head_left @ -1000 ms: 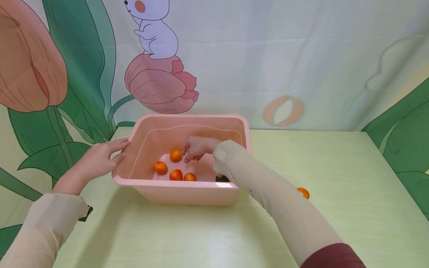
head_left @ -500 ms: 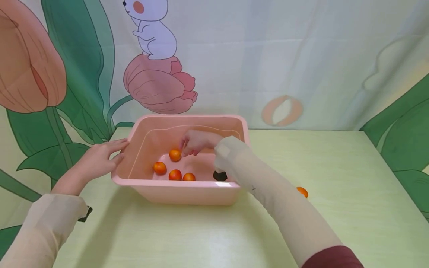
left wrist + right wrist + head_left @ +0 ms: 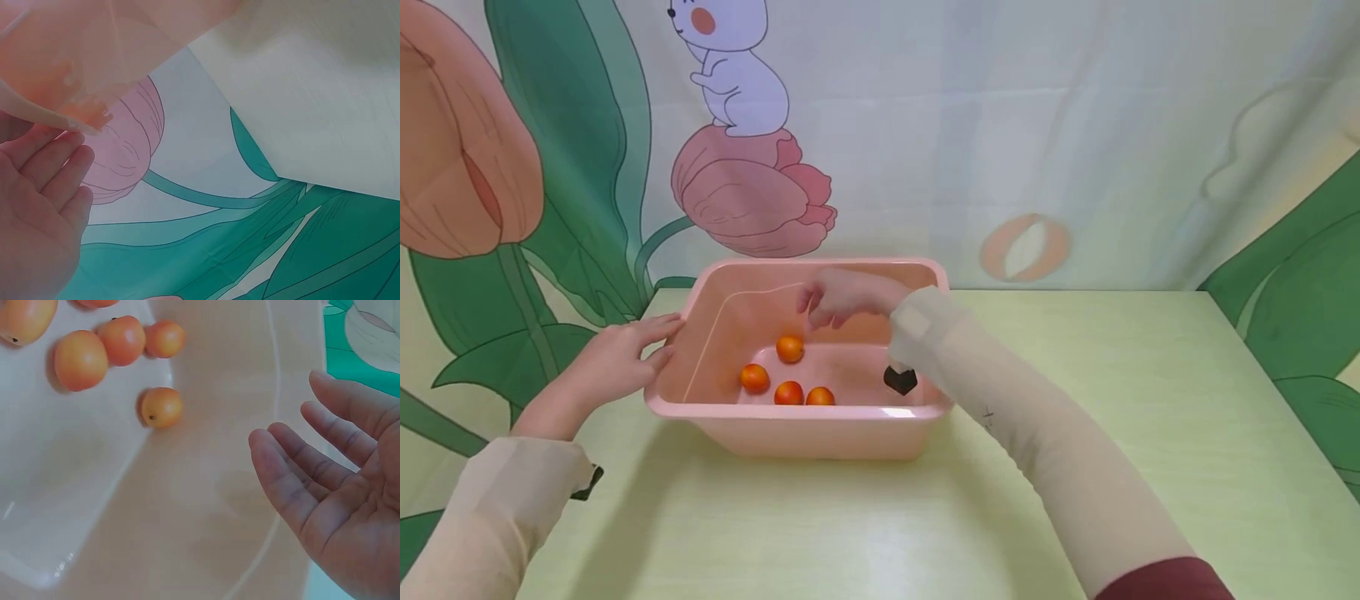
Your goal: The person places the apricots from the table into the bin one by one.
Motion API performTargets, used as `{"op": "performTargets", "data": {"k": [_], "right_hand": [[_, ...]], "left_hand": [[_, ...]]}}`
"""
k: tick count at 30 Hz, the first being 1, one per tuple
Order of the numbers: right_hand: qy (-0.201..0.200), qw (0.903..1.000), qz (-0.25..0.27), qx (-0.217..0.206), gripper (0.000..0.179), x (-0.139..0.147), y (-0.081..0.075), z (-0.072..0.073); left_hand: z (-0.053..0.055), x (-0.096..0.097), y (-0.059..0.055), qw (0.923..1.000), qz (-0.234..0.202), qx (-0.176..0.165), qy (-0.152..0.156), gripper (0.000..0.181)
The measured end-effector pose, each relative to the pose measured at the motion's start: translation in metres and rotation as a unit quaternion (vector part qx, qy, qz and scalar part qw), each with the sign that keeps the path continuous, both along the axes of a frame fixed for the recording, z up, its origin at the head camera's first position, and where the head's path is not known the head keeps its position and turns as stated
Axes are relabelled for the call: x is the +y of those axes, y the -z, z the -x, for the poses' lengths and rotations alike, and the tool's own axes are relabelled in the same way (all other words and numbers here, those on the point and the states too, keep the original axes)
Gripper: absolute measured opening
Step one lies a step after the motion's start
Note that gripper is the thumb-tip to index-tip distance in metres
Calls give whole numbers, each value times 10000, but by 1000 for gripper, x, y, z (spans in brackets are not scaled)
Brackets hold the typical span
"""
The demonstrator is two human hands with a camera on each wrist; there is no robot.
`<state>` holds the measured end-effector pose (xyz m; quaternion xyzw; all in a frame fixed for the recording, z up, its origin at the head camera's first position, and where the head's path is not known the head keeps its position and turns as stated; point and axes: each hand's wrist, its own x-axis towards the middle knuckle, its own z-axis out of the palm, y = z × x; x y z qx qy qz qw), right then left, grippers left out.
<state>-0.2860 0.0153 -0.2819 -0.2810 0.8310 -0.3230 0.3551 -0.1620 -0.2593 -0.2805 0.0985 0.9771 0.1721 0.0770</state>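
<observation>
A pink plastic bin (image 3: 820, 433) stands on the table with several small, smooth orange-red fruits (image 3: 789, 349) on its floor. My left hand (image 3: 621, 360) touches the bin's left rim, its fingers fairly straight; in the left wrist view the fingertips (image 3: 78, 150) meet the rim's edge from outside. Above the fruits, inside the bin, my right hand (image 3: 842, 297) hovers near the back wall. Its fingers are loosely bent and hold nothing, as the right wrist view shows. The nearest fruit (image 3: 161, 407) lies apart from that hand.
A pale green-topped table (image 3: 1112, 375) extends to the right of the bin. Behind hangs a curtain (image 3: 887, 125) printed with flowers and a white animal. A dark device (image 3: 900, 380) sits under my right wrist.
My right hand has risen off the fruits, moving up and toward the back of the bin. The fruit on the table to the right is now hidden behind my sleeve. My left hand stays put.
</observation>
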Motion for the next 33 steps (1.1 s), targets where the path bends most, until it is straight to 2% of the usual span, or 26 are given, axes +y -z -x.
{"op": "performTargets", "data": {"k": [5,16,23,33], "right_hand": [[37,10000,9,81,23,8,-16,-2],[53,9977,169,655,26,37,-43,-7],[120,9959,464,772,28,60,-49,-13],[278,9932,821,783,28,88,-42,-18]], "left_hand": [[0,-1,1,9999,27,95,77,50],[0,-1,1,9998,41,174,103,49],[0,-1,2,9997,55,201,140,48],[0,-3,1,9995,127,230,147,48]]}}
